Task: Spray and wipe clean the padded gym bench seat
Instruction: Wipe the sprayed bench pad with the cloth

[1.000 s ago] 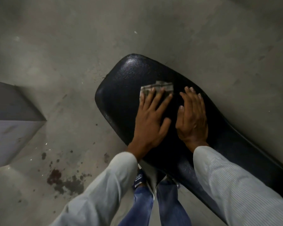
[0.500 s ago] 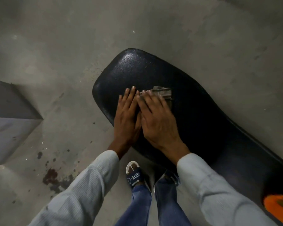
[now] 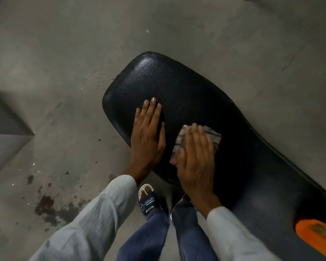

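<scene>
The black padded bench seat (image 3: 177, 85) stands over a concrete floor (image 3: 64, 63). The left hand (image 3: 149, 140) lies flat near the seat's near edge, fingers straight. Just beside it, the right hand (image 3: 196, 162) presses a folded cloth (image 3: 214, 137) onto the seat with flat fingers.

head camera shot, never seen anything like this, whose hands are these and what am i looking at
There is no machine here. A person wears a camera on the head, so you look down along their own arms. This is the only view. The black padded bench seat slants across a concrete floor. The left hand lies flat on the seat, holding nothing. The right hand presses a folded cloth against the seat with straight fingers. Something orange shows at the lower right, too blurred to name. Below are jeans and a sandal; dark stains mark the floor.
</scene>
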Motion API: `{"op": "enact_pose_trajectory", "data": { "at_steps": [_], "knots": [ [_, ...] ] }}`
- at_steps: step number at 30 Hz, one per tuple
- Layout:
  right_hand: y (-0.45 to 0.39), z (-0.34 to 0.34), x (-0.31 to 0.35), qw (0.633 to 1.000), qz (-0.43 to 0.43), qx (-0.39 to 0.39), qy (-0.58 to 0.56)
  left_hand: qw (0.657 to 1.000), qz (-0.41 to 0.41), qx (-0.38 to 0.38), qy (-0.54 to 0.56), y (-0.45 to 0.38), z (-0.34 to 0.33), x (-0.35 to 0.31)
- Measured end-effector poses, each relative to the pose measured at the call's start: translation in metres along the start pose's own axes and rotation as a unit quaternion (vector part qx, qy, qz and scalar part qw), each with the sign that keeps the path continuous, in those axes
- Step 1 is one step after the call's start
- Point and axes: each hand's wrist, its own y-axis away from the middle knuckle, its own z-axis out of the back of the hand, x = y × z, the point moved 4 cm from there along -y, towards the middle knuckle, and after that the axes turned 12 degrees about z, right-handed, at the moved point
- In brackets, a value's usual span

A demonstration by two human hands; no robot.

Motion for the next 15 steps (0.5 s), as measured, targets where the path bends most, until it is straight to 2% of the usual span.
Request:
{"op": "enact_pose_trajectory", "data": {
  "at_steps": [3,6,8,11,13,15],
  "knots": [
    [-0.049,-0.011,0.0,0.997,0.073,0.007,-0.017,1.0,-0.012,-0.002,0.007,0.001,-0.003,0.002],
    [-0.1,-0.01,-0.028,0.991,0.131,0.0,-0.002,1.0,-0.015,-0.014,-0.023,0.002,-0.004,-0.001],
    [-0.106,-0.003,-0.052,0.996,0.086,-0.01,0.013,0.997,-0.016,-0.014,-0.068,0.002,-0.005,-0.008],
    [-0.065,0.014,-0.08,0.997,-0.057,-0.044,0.026,0.991,-0.054,0.027,-0.123,0.009,-0.01,-0.02],
    [-0.018,0.022,-0.082,0.987,-0.14,-0.066,0.035,0.986,-0.072,0.043,-0.144,0.015,-0.015,-0.024],
    [0.022,0.021,-0.06,0.981,-0.18,-0.054,0.05,0.986,-0.064,0.043,-0.149,0.016,-0.017,-0.024]
  ]
}}
